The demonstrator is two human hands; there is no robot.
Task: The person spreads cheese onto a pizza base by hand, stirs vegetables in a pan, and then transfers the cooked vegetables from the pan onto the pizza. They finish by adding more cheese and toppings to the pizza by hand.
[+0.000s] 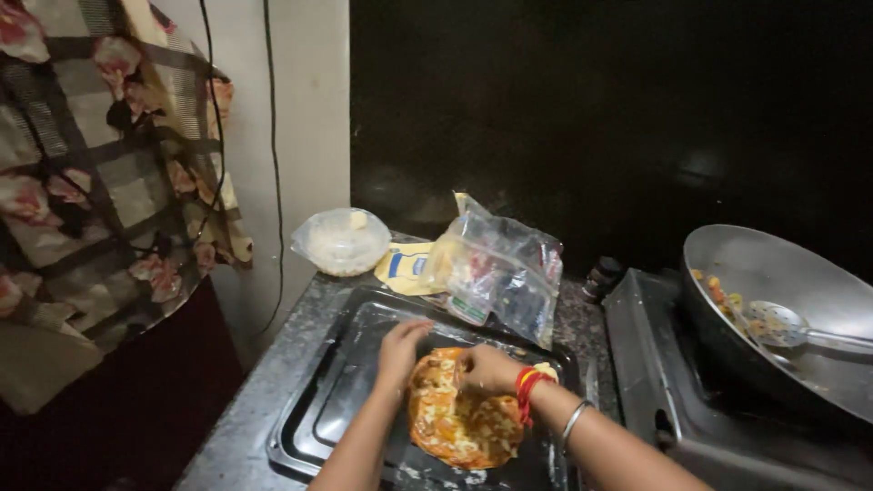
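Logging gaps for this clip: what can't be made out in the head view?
- Right hand fingertips: curled onto the round topped flatbread, so any grip is hidden.
- Black tray: near edge cut off by the frame bottom.
- Clear plastic bag: contents crumpled, too blurred to tell.
- Wok: right side cut by the frame edge.
- Wall behind: too dark to read.
- Left hand: fingers rest at the flatbread's edge.

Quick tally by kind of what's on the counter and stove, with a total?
Black tray: 1
Round topped flatbread: 1
Clear plastic bag: 1
Covered bowl: 1
Yellow pouch: 1
Metal wok: 1
Slotted spoon: 1
Total: 7
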